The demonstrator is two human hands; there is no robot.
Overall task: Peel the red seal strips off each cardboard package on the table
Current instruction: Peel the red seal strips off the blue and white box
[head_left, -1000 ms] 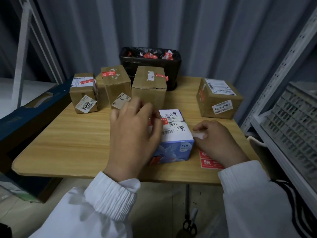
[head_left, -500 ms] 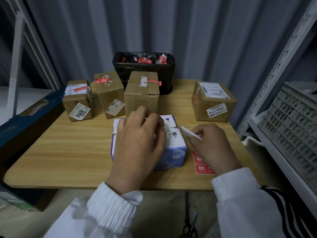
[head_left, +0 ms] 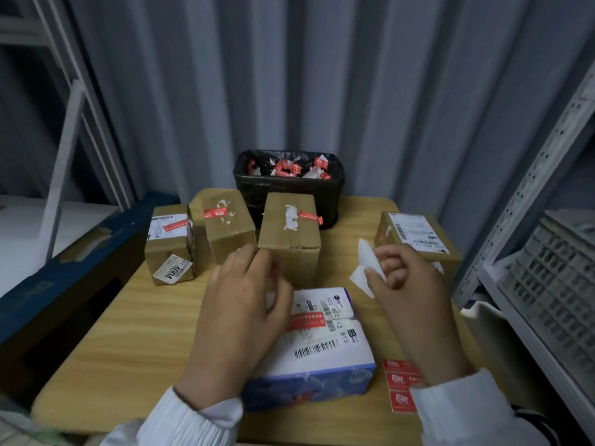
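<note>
A blue and white box [head_left: 322, 355] lies at the near middle of the wooden table [head_left: 135, 333], with a red seal strip [head_left: 309, 321] across its top. My left hand [head_left: 244, 310] hovers over the box's left part with fingers loosely curled; it is blurred and I see nothing in it. My right hand [head_left: 409, 284] is raised to the right of the box and pinches a white paper strip [head_left: 367, 268]. Brown cardboard boxes stand behind: one at the left [head_left: 169, 246], a second [head_left: 222, 226] and a third [head_left: 289, 236], each with red strip remains.
A black bin [head_left: 289, 185] with several torn red strips stands at the table's back. A fourth brown box [head_left: 418, 239] sits at the right. A sheet of red stickers [head_left: 402, 387] lies by the table's right front. Metal shelving with a grey crate [head_left: 553, 284] stands to the right.
My right hand has lifted away from the box with the white strip in it. My left hand has risen off the box's top, uncovering the red seal strip. The view has tilted upward.
</note>
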